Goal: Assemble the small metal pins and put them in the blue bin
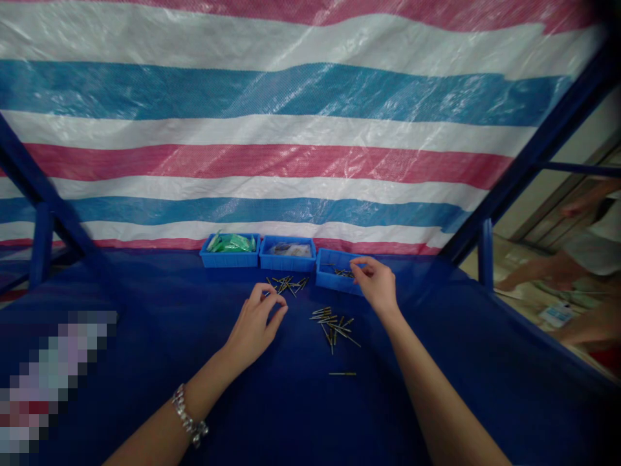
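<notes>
My right hand (378, 285) reaches over the near edge of the right blue bin (337, 280), its thumb and fingers drawn together. Whatever sits between those fingertips is too small to make out. Inside that bin lie a few thin drill bits (343, 272). My left hand (259, 316), with a bracelet (187, 414) at the wrist, hovers beside a far pile of similar bits (288, 283); its fingers are loosely curled and apart, with nothing visible in them. A nearer pile of drill bits (334, 325) lies between my hands. One single drill bit (342, 373) rests closer to me.
Left of the right bin stand a blue bin (287, 261) with clear plastic bags and another blue bin (229, 259) with green packets. A striped plastic sheet (272, 155) hangs behind the blue tabletop (233, 414). Blue frame posts flank it; people are partly visible at right.
</notes>
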### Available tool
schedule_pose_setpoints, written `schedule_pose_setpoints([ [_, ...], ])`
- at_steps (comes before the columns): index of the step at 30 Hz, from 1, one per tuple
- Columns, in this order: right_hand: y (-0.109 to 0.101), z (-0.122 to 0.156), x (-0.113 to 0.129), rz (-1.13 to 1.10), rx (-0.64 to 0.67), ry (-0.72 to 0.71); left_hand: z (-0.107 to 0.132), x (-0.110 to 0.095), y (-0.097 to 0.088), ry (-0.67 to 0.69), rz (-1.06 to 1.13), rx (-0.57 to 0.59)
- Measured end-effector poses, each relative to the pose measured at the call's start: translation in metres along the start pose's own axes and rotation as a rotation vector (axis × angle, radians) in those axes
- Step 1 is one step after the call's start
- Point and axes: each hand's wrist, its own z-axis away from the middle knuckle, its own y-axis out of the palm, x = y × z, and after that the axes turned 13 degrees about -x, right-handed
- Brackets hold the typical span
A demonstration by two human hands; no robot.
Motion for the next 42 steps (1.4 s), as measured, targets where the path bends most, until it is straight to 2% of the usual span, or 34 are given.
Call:
schedule_pose_setpoints([
  [4, 0.0, -0.001, -0.001, -0.005, -0.01, -0.003, 0.001, 0.001, 0.001, -0.001, 0.0, -0.004],
  [6, 0.002, -0.001, -0.001, -0.054, 0.043, -0.021, 0.001, 0.002, 0.001, 0.004, 0.001, -0.007],
  [11, 0.006, 0.002, 0.001, -0.156, 0.398, -0.069, 0.001, 0.002, 0.001, 0.012, -0.003, -0.01],
  [14, 0.006, 0.008, 0.003, -0.069, 0.65, -0.078, 0.001, 0.002, 0.0, 0.005, -0.001, -0.006],
  [16, 0.005, 0.011, 0.002, -0.011, 0.739, -0.081, 0.001, 0.002, 0.0, 0.004, 0.004, -0.004],
  [25, 0.009, 0.017, 0.002, 0.033, 0.753, -0.088, 0.001, 0.002, 0.001, 0.014, 0.008, -0.014],
  [31, 0.01, 0.019, 0.006, 0.01, 0.778, -0.071, -0.001, -0.001, -0.001, 0.002, -0.047, 0.035],
  [36, 0.01, 0.018, 0.015, -0.06, 0.796, -0.07, -0.003, -0.005, -0.003, -0.016, -0.05, 0.033],
  [42, 0.013, 0.026, 0.031, -0.274, 0.83, 0.038, -0.002, -0.002, -0.001, -0.024, -0.032, 0.02],
])
